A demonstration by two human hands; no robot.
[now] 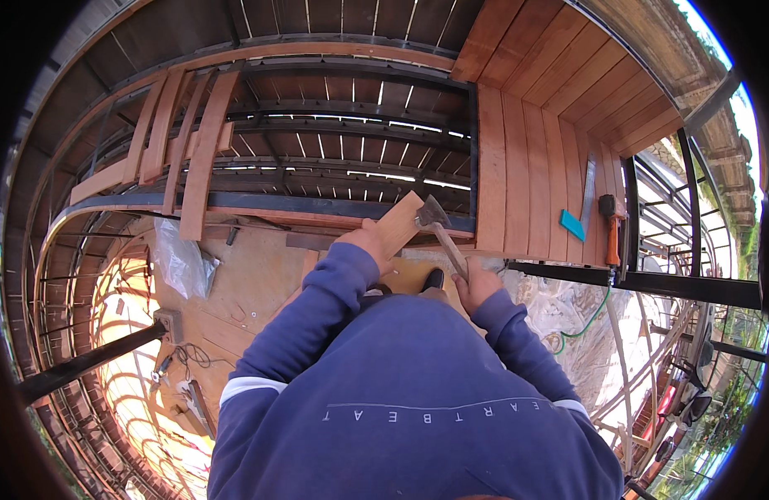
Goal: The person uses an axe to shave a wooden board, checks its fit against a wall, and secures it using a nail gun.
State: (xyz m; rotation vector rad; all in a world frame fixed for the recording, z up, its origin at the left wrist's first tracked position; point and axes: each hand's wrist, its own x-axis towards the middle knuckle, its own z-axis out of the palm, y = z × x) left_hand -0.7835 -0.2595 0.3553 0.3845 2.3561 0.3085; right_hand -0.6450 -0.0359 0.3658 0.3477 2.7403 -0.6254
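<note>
My left hand [364,248] grips a short light-wood board [394,223], held at a slant over a dark metal frame edge. My right hand [476,286] is closed on the handle of a hatchet [430,215], whose dark head is against the right side of the board near its upper end. Both hands are in front of my torso, the right one lower.
Loose planks [203,154] lie across a curved metal frame at left. Fixed wooden decking [534,167] on the right holds a turquoise-handled square [573,223] and an orange-handled tool [613,233] beside a green hose [597,308]. A plastic bag [180,258] and cables lie lower left.
</note>
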